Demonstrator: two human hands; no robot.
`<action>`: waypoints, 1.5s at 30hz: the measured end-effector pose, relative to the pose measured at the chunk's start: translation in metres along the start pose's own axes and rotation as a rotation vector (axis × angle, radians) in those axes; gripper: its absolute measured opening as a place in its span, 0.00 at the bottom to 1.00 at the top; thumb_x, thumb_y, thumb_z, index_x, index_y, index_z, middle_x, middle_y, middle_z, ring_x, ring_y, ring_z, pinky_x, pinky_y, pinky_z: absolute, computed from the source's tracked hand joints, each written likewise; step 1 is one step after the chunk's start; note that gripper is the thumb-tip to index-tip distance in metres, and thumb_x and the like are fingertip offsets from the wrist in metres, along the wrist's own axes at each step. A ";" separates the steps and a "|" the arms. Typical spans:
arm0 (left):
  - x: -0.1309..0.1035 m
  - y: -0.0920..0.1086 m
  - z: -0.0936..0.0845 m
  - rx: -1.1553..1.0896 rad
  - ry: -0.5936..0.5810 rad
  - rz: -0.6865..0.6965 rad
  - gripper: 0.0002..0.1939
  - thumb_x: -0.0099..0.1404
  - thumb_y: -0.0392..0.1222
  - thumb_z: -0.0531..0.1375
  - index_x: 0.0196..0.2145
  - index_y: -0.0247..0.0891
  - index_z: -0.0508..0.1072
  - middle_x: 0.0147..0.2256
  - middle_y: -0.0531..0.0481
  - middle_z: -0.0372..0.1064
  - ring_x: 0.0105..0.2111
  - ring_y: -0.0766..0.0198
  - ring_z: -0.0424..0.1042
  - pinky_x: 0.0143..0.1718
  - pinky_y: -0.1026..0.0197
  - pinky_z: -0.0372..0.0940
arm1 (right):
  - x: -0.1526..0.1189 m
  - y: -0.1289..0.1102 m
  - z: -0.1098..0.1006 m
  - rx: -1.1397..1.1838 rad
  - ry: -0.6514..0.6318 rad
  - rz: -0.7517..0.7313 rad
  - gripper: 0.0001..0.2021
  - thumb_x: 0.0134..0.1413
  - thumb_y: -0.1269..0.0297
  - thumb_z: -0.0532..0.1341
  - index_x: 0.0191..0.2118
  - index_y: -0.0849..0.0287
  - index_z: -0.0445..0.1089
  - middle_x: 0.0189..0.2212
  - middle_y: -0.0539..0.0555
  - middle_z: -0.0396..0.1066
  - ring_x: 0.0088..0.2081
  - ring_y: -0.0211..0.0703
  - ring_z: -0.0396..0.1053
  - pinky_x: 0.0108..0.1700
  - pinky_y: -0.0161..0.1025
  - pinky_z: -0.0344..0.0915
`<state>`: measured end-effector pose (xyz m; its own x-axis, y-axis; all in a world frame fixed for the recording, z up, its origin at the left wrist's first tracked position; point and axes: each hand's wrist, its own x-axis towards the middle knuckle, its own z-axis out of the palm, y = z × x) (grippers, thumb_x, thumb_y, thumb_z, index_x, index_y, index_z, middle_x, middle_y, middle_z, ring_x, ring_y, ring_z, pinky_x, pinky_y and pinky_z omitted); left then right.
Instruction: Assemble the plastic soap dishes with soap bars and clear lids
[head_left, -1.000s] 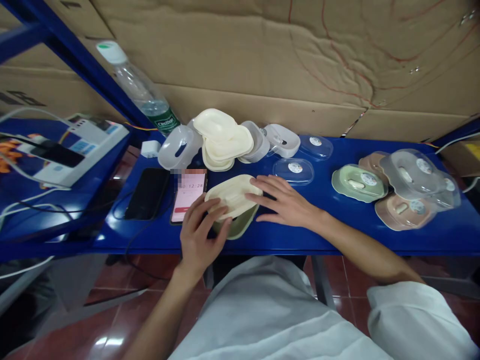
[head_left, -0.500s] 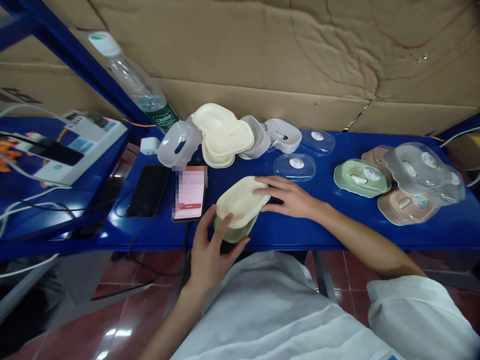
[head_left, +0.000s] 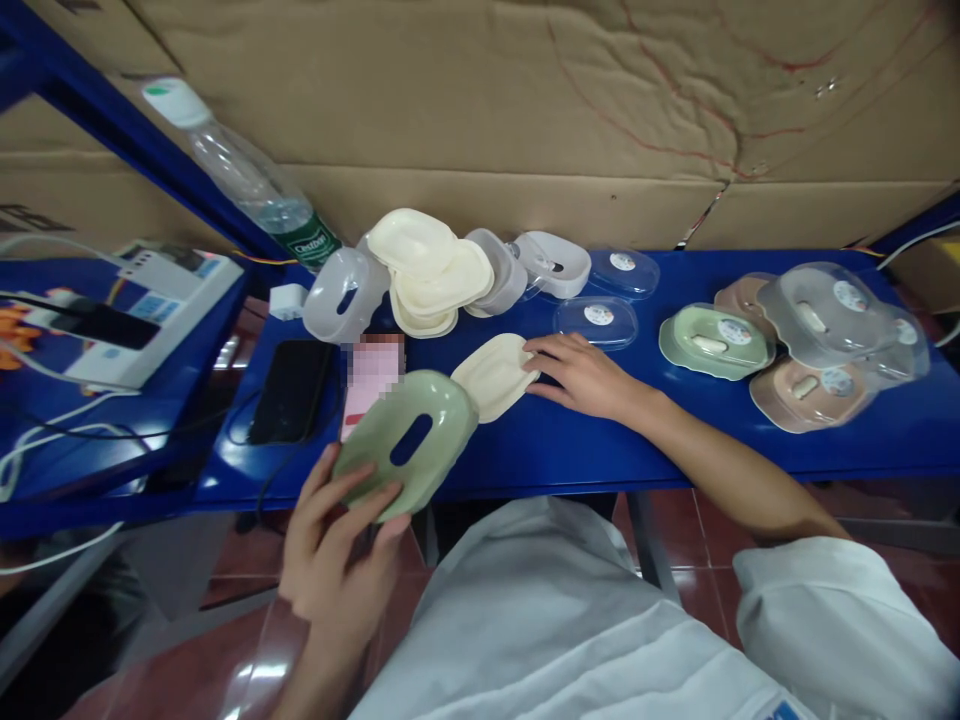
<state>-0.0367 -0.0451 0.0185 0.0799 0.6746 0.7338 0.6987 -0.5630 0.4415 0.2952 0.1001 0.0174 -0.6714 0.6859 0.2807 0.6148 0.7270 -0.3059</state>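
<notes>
My left hand (head_left: 341, 545) grips a green oval dish (head_left: 442, 440) with a long slot in its base, tilted above the front edge of the table and partly over the pink-screened phone (head_left: 373, 368). The fingers of my right hand (head_left: 574, 375) close on the right end of a cream oval tray (head_left: 495, 376), just right of the green dish. Behind them is a pile of cream trays (head_left: 412, 243), with a translucent slotted dish (head_left: 341, 295) on its left and grey-white dishes (head_left: 556, 262) on its right.
Clear lids (head_left: 598, 322) with stickers lie behind my right hand. Several lidded dishes, one green (head_left: 716, 343), stand at the right. A black phone (head_left: 291, 390), white charger (head_left: 287, 300), water bottle (head_left: 251, 185) and power strip (head_left: 161, 310) are at the left. Cardboard (head_left: 450, 100) stands behind.
The green dish, earlier beneath the cream tray, has moved left and up in my left hand, its slot now showing. The cream tray stays with my right hand.
</notes>
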 end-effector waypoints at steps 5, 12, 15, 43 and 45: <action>0.038 -0.018 0.055 -0.080 -0.056 0.093 0.06 0.73 0.38 0.68 0.48 0.42 0.80 0.52 0.45 0.77 0.66 0.45 0.73 0.65 0.39 0.74 | 0.003 -0.004 -0.013 0.044 0.035 -0.034 0.40 0.71 0.51 0.68 0.79 0.59 0.54 0.77 0.69 0.55 0.73 0.63 0.63 0.67 0.59 0.66; 0.050 -0.030 0.085 -0.109 -0.383 0.056 0.10 0.75 0.43 0.66 0.52 0.42 0.77 0.59 0.42 0.75 0.70 0.46 0.68 0.69 0.37 0.70 | -0.002 0.014 -0.001 0.085 -0.053 -0.034 0.28 0.73 0.54 0.66 0.73 0.51 0.66 0.78 0.63 0.53 0.72 0.61 0.66 0.69 0.59 0.68; 0.046 -0.026 0.084 -0.068 -0.415 0.100 0.12 0.73 0.43 0.69 0.52 0.44 0.77 0.58 0.42 0.76 0.67 0.46 0.71 0.69 0.36 0.69 | -0.003 0.015 0.004 0.098 -0.040 -0.033 0.25 0.73 0.57 0.65 0.71 0.51 0.69 0.77 0.62 0.56 0.71 0.60 0.68 0.69 0.58 0.69; 0.039 -0.034 0.085 -0.272 -0.510 -0.235 0.49 0.70 0.51 0.71 0.77 0.47 0.48 0.71 0.33 0.63 0.70 0.47 0.69 0.70 0.40 0.66 | 0.001 -0.010 -0.020 0.071 -0.022 0.044 0.40 0.65 0.40 0.69 0.76 0.50 0.63 0.76 0.65 0.58 0.74 0.68 0.59 0.72 0.67 0.61; 0.039 -0.035 0.085 -0.256 -0.517 -0.245 0.51 0.69 0.52 0.72 0.77 0.47 0.48 0.70 0.34 0.64 0.69 0.46 0.69 0.70 0.40 0.67 | 0.003 -0.021 -0.008 0.026 -0.043 0.002 0.38 0.68 0.40 0.67 0.75 0.51 0.64 0.76 0.66 0.58 0.74 0.69 0.59 0.70 0.67 0.63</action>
<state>0.0021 0.0414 -0.0120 0.3175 0.9062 0.2793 0.5529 -0.4162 0.7218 0.2832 0.0872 0.0325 -0.6875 0.6852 0.2405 0.6060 0.7238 -0.3300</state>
